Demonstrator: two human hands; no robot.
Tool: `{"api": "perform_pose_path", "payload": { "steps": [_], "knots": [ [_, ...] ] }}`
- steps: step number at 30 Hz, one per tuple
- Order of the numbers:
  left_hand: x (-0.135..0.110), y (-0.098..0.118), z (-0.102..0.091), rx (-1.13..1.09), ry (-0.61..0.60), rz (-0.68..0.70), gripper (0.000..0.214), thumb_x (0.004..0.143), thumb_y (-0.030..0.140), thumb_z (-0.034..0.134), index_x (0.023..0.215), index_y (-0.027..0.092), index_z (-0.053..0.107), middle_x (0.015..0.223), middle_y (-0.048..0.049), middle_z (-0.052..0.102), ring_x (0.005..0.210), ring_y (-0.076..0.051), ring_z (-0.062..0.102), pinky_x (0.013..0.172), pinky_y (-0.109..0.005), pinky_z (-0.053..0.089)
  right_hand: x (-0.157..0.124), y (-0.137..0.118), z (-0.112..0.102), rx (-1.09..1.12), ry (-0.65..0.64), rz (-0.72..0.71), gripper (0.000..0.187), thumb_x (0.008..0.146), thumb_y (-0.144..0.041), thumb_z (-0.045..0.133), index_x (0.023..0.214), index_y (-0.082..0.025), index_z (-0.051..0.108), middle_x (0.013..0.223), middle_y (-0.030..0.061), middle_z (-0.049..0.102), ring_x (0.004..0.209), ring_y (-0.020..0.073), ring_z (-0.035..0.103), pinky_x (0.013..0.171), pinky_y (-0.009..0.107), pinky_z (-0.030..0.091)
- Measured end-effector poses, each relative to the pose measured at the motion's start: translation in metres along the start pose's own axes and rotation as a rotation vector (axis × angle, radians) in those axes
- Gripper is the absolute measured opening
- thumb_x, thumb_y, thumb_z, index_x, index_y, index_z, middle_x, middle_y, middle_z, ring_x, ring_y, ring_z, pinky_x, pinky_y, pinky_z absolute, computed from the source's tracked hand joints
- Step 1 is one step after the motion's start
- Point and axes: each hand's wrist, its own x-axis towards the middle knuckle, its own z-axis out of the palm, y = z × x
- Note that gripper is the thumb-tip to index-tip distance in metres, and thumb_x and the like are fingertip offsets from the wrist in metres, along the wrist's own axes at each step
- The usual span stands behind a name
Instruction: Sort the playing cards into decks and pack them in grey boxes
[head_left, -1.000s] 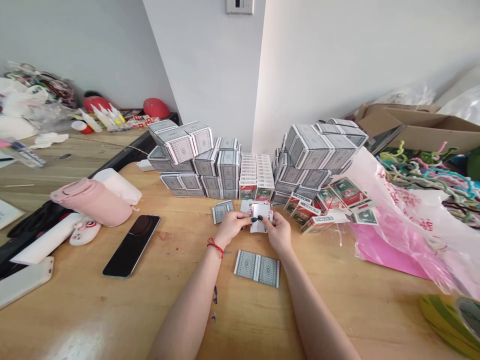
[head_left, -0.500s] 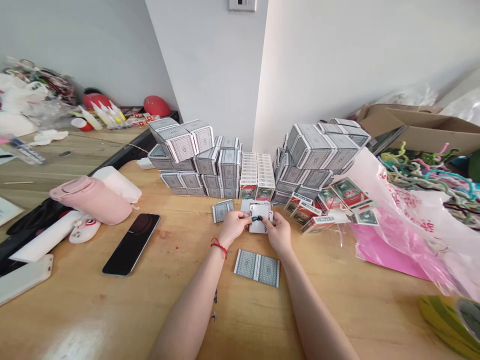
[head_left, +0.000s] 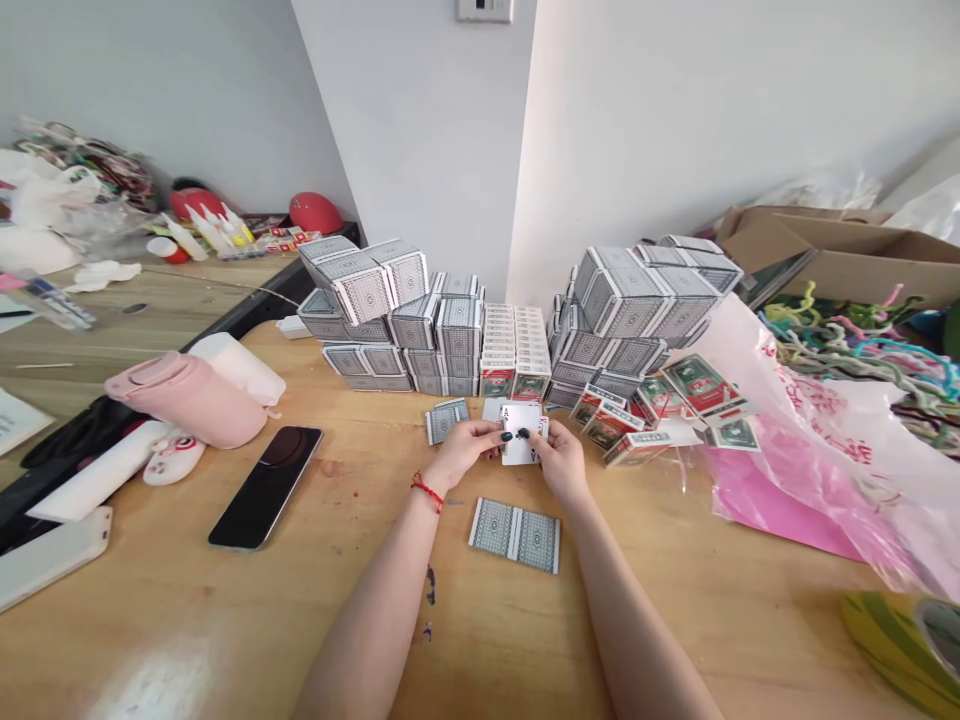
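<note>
Between my two hands are several playing cards [head_left: 520, 451], face up, with a black ace in front. My left hand [head_left: 472, 450] pinches their left edge; a red string bracelet is on that wrist. From the right side my right hand [head_left: 561, 461] grips them, its thumb lying over the face. Two grey-patterned cards or card stacks [head_left: 514, 535] lie face down side by side, nearer to me. Just beyond my left hand is a small grey-backed card pile [head_left: 445, 420]. Behind the held cards, more cards are partly hidden.
Grey-patterned card blocks are piled at the back left [head_left: 442, 345] and back right [head_left: 622, 300], with boxed decks [head_left: 514, 345] between. Loose red-green card boxes [head_left: 611, 420] lie right, beside a pink plastic bag [head_left: 787, 480]. A black phone [head_left: 266, 488] and pink pouch [head_left: 187, 400] are left; yellow tape [head_left: 892, 640] is front right.
My left hand has shifted slightly left and its fingers now sit at the cards' left edge. More of the ace's face shows. The surrounding piles have stayed put.
</note>
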Motion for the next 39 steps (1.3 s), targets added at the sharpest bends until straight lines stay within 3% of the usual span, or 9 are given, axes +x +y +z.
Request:
{"api": "perform_pose_path", "payload": {
  "steps": [3,6,15,27,35,39],
  "knots": [
    [-0.001,0.0,-0.005,-0.173,-0.059,-0.031,0.032,0.06,0.038,0.069,0.075,0.01,0.066,0.066,-0.0033,0.058,0.059,-0.009,0.048,0.058,-0.023,0.034,-0.001,-0.005,0.001,0.052,-0.096,0.009,0.032,0.062,-0.042,0.066,0.081,-0.017,0.057,0.07,0.0021,0.064,0.058,0.0155,0.056,0.051,0.025,0.043],
    [0.0,-0.001,-0.007,-0.212,-0.073,-0.061,0.029,0.058,0.033,0.072,0.075,0.01,0.067,0.067,-0.0034,0.059,0.059,-0.008,0.048,0.059,-0.023,0.034,-0.002,-0.007,0.001,0.073,-0.134,0.023,0.031,0.062,-0.04,0.066,0.08,-0.017,0.058,0.066,0.001,0.063,0.054,0.0142,0.054,0.049,0.024,0.041],
    [0.005,-0.01,-0.01,-0.043,0.028,-0.008,0.026,0.057,0.035,0.071,0.065,0.011,0.065,0.054,0.0011,0.053,0.053,-0.007,0.043,0.052,-0.021,0.029,-0.004,-0.004,0.001,0.08,-0.13,0.006,0.028,0.064,-0.036,0.067,0.082,-0.017,0.058,0.072,0.0018,0.065,0.061,0.0157,0.058,0.054,0.025,0.045],
    [0.001,0.002,0.0,0.144,0.129,0.052,0.029,0.06,0.037,0.066,0.05,0.013,0.053,0.045,0.0038,0.045,0.046,-0.007,0.037,0.05,-0.023,0.026,-0.002,0.003,0.0,0.046,-0.119,-0.004,0.032,0.064,-0.038,0.066,0.087,-0.017,0.059,0.081,0.0048,0.067,0.064,0.0176,0.06,0.056,0.026,0.045],
    [0.004,-0.002,0.01,0.257,0.282,0.135,0.032,0.062,0.033,0.062,0.045,0.015,0.042,0.043,0.0061,0.037,0.045,-0.007,0.032,0.05,-0.022,0.025,-0.002,0.008,0.002,-0.092,-0.084,-0.044,0.029,0.068,-0.036,0.061,0.089,-0.017,0.059,0.087,0.0062,0.066,0.072,0.0193,0.059,0.063,0.029,0.046],
    [0.003,-0.003,0.008,0.223,0.224,0.163,0.031,0.065,0.033,0.059,0.046,0.016,0.042,0.043,0.0057,0.039,0.045,-0.007,0.034,0.049,-0.022,0.025,-0.001,0.004,0.002,-0.07,-0.117,-0.056,0.026,0.069,-0.036,0.06,0.086,-0.017,0.058,0.082,0.0048,0.065,0.067,0.0176,0.058,0.058,0.027,0.045]
  ]
}}
